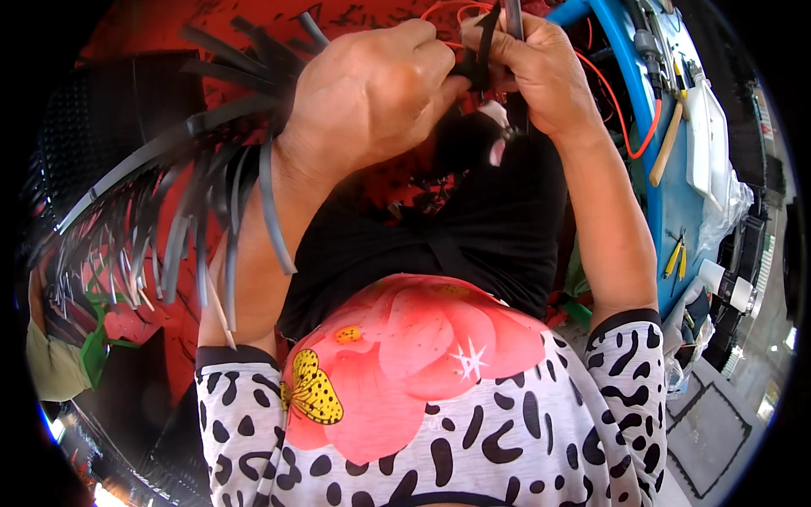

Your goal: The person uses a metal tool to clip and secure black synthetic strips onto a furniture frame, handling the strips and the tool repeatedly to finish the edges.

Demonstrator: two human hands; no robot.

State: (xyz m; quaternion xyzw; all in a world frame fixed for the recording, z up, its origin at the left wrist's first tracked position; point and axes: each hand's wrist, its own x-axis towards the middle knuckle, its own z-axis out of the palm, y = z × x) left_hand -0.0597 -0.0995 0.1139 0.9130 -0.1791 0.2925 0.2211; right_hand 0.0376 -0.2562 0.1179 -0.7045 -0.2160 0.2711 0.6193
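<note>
Both my hands are raised close together at the top of the view. My left hand (372, 93) is closed, its fingertips pressed against a dark piece whose kind is hidden. My right hand (545, 72) pinches a narrow black strip (486, 46) between thumb and fingers. A grey bar-like length (514, 19) rises beside the right thumb. Many flat grey strips (175, 245) hang in a bunch around and beyond my left forearm, some lying across it. A small pale pink and white scrap (495, 135) shows below my hands, above my dark trousers.
At right, a blue-edged bench (667, 211) carries a wooden handle (667, 144), a white tray (703, 144), small yellow-handled cutters (676, 256) and clear plastic (731, 207). An orange cord (621, 118) loops beside my right forearm. Dark scraps litter the red surface (127, 25) beyond.
</note>
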